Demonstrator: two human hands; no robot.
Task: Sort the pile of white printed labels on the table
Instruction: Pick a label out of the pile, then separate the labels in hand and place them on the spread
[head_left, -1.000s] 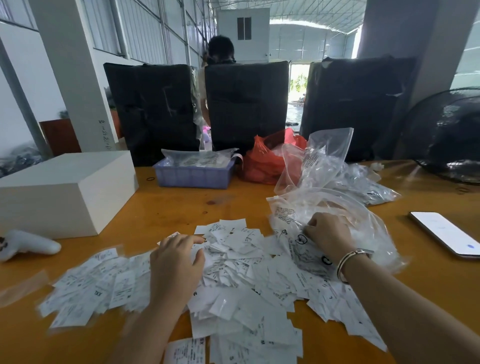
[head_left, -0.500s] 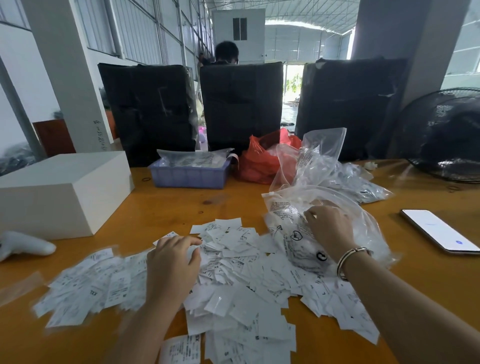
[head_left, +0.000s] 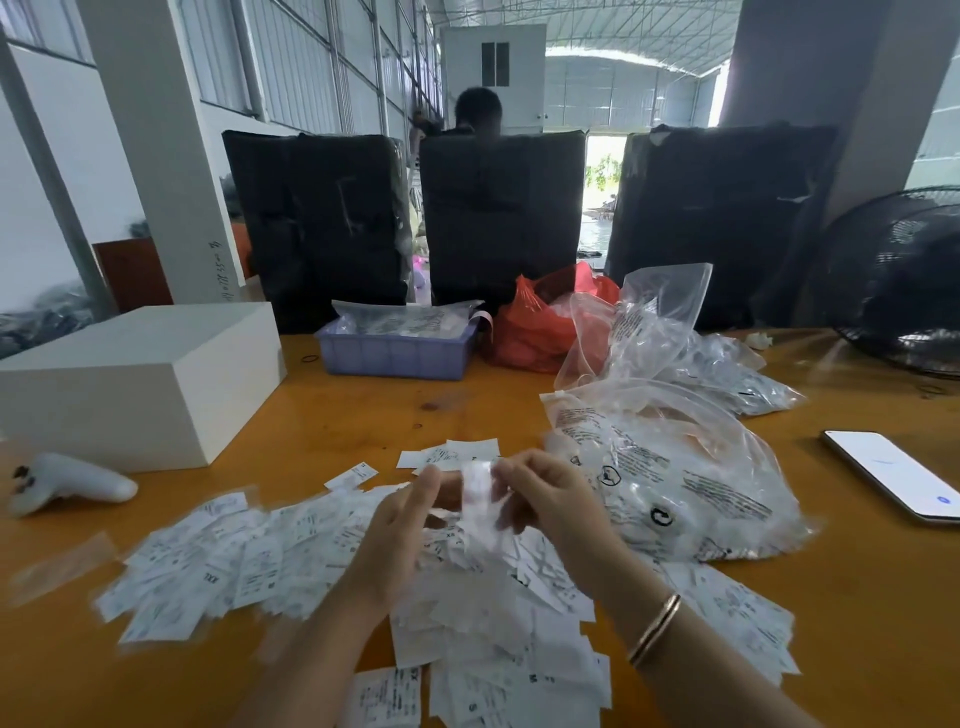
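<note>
White printed labels (head_left: 249, 566) lay in a loose, overlapping pile across the orange table (head_left: 363, 415), spread from left to the near right edge, flat and at mixed angles, black text up on most. A few strays sat apart at the far edge. One blurred label (head_left: 477, 491) was raised above the pile, roughly upright.

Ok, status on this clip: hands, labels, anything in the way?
Left hand and right hand together pinch one label. Label pile unsorted below. Clear plastic bags touch pile's right edge.
</note>
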